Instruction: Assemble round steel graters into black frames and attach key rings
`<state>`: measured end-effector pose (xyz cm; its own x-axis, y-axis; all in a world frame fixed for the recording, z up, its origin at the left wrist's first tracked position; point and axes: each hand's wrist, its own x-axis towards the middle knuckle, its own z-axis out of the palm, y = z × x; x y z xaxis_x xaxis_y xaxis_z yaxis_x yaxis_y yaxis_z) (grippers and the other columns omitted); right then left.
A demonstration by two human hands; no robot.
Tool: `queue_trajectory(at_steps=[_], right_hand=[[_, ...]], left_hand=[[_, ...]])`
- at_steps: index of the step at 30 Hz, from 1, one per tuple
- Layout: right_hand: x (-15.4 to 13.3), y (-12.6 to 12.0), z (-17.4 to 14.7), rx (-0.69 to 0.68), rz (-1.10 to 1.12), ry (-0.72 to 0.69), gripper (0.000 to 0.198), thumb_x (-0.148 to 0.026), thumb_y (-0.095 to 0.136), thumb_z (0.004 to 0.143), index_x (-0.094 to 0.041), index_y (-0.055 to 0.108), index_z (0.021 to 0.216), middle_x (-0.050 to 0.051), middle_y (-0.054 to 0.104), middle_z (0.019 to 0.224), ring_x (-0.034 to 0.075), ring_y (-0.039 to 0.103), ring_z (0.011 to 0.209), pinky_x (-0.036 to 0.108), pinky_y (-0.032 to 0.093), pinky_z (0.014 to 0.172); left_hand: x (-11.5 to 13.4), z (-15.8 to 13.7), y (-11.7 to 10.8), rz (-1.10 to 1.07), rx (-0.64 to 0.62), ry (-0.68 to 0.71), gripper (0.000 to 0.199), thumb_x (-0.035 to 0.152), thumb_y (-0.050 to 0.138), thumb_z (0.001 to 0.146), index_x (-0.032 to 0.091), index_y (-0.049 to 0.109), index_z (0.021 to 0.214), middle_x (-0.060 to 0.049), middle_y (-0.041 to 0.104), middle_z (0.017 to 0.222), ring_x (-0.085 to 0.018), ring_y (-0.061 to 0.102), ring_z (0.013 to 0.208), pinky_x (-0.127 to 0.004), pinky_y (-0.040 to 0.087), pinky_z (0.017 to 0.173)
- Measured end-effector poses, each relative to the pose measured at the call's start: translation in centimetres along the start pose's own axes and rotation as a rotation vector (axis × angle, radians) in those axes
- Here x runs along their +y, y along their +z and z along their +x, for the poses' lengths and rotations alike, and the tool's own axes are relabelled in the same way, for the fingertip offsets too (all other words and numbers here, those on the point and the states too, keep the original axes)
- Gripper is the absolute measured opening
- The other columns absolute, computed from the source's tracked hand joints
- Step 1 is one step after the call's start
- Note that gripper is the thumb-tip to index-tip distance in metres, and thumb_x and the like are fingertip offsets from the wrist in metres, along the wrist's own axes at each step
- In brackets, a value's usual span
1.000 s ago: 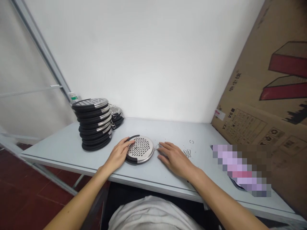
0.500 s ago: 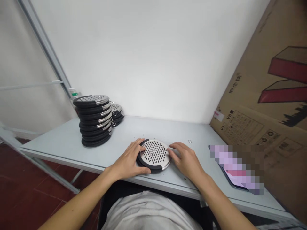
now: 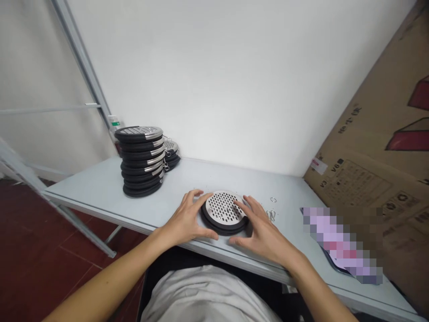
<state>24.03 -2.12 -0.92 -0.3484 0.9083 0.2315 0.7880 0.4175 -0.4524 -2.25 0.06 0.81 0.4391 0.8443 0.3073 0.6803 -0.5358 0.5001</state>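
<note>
A round perforated metal disc [image 3: 224, 207] with a thick black rim lies flat near the table's front edge, between both hands. At its left side, my left hand [image 3: 188, 220] is open, the fingers curved beside the rim and the thumb stretched along the front. My right hand [image 3: 263, 230] is open on the other side, with fingers spread and fingertips over the disc's right edge. Whether either hand presses on the rim is hard to tell. Small metal clips [image 3: 271, 216] lie just behind the right hand, and a thin metal ring [image 3: 273, 200] is farther back.
A tall stack of similar black-rimmed discs [image 3: 142, 165] stands at the left, with a lower stack [image 3: 172, 156] behind it. A bottle [image 3: 114, 122] is beyond. On the right are a blurred-out phone-like item [image 3: 335, 241] and a large cardboard box [image 3: 358, 179].
The disc has been turned: black rim now covers its front right, where bare metal edge showed before. My right hand's fingers have spread wider. Metal clips have come into sight. The view has shifted slightly.
</note>
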Motion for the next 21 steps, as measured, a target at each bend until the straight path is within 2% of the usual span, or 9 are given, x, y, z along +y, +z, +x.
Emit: queue_trajectory(at_steps=[2,4,7,11,14,18,21], right_hand=[[0.0,0.3,0.2,0.02,-0.02,0.018,0.107,-0.073,0.068,0.066,-0.026,0.026,0.152,0.017,0.02,0.159,0.038,0.013,0.148,0.058,0.021,0.117],[-0.1,0.6,0.5,0.061,-0.036,0.002,0.106,-0.074,0.066,0.067,-0.025,0.026,0.152,0.017,0.027,0.157,0.037,0.017,0.147,0.058,0.017,0.118],[-0.4,0.7,0.7,0.061,-0.041,-0.033,0.102,-0.073,0.064,0.07,-0.024,0.027,0.152,0.016,0.03,0.156,0.035,0.018,0.147,0.058,0.01,0.119],[-0.7,0.3,0.5,-0.023,0.022,-0.042,0.11,-0.074,0.067,0.066,-0.024,0.022,0.154,0.016,0.019,0.161,0.033,0.01,0.15,0.056,0.009,0.12],[-0.9,-0.2,0.3,-0.06,0.077,-0.037,0.115,-0.071,0.072,0.063,-0.024,0.02,0.154,0.016,0.018,0.161,0.033,0.009,0.15,0.055,0.01,0.12],[-0.9,-0.6,0.3,-0.087,0.146,-0.049,0.111,-0.061,0.075,0.066,-0.023,0.021,0.154,0.015,0.02,0.161,0.031,0.011,0.15,0.053,0.018,0.12],[-0.8,-0.3,0.4,-0.087,0.144,-0.043,0.118,-0.066,0.075,0.062,-0.022,0.017,0.155,0.017,0.017,0.162,0.033,0.008,0.15,0.056,0.015,0.119]], left_hand=[[-1.3,1.3,-0.4,-0.041,-0.112,0.057,0.129,0.071,0.08,0.05,0.026,0.019,0.154,-0.017,0.017,0.157,-0.04,0.015,0.146,-0.057,0.024,0.116],[-2.2,2.5,-0.4,-0.08,-0.23,0.106,0.134,0.068,0.081,0.05,0.026,0.01,0.156,-0.016,0.012,0.161,-0.038,0.007,0.148,-0.058,0.018,0.118],[-2.7,3.1,0.0,-0.109,-0.26,0.161,0.126,0.064,0.083,0.054,0.029,0.016,0.155,-0.013,0.021,0.159,-0.036,0.012,0.148,-0.056,0.017,0.119],[-2.6,2.1,0.3,-0.123,-0.193,0.161,0.119,0.06,0.087,0.048,0.031,0.032,0.15,-0.013,0.034,0.148,-0.035,0.026,0.141,-0.054,0.025,0.117],[-2.6,1.5,0.4,-0.108,-0.212,0.142,0.127,0.062,0.087,0.043,0.031,0.028,0.152,-0.014,0.029,0.15,-0.038,0.022,0.142,-0.056,0.024,0.116],[-2.9,1.7,0.4,-0.081,-0.273,0.182,0.129,0.064,0.085,0.047,0.032,0.02,0.154,-0.013,0.017,0.16,-0.039,0.009,0.147,-0.059,0.017,0.117],[-2.9,1.9,0.5,-0.084,-0.265,0.198,0.126,0.063,0.085,0.049,0.03,0.022,0.154,-0.012,0.023,0.158,-0.037,0.014,0.146,-0.057,0.018,0.118]])
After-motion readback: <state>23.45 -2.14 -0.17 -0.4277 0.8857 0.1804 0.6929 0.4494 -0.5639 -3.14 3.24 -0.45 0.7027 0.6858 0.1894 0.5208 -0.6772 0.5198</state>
